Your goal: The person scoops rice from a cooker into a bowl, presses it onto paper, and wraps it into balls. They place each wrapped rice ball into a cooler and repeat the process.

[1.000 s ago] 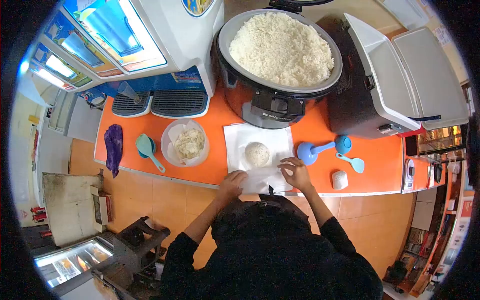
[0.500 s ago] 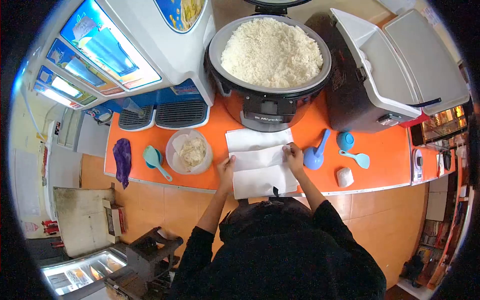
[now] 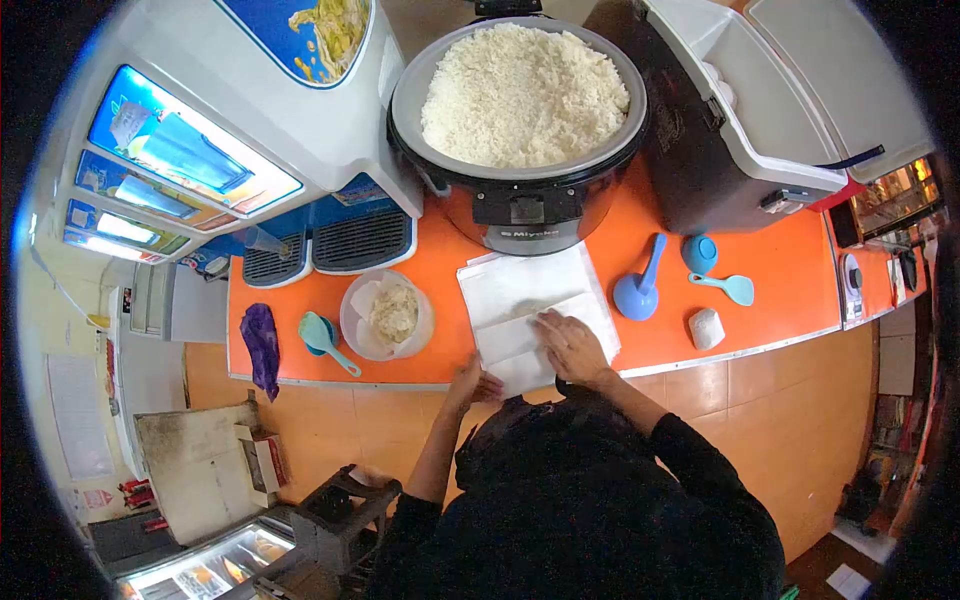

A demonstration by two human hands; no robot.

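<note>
A folded sheet of white paper (image 3: 510, 345) lies on a stack of white paper (image 3: 535, 282) near the counter's front edge. My right hand (image 3: 575, 348) rests on the folded sheet, its fingers stretched over the crease. At the lower left corner of the paper is my left hand (image 3: 473, 384), thumb and fingers apart, touching the edge. To the left stands a translucent tub (image 3: 425, 325) holding paper and some rice (image 3: 394, 313). On the right are a blue ladle-like scoop (image 3: 637, 295) and a small white wrapped bundle (image 3: 706, 328).
A large rice cooker (image 3: 528, 215) full of white rice stands behind the paper. Beside it are an open cooler box (image 3: 690, 150) and a drink dispenser (image 3: 360, 130). Also on the orange counter (image 3: 455, 300) are a blue cup (image 3: 700, 254), a light-blue rice paddle (image 3: 738, 290), a green paddle (image 3: 318, 330) and a purple cloth (image 3: 260, 345).
The sheet held up in both hands has come down folded onto the stack. My right hand now lies flat on it, and my left hand has moved down to its lower left corner.
</note>
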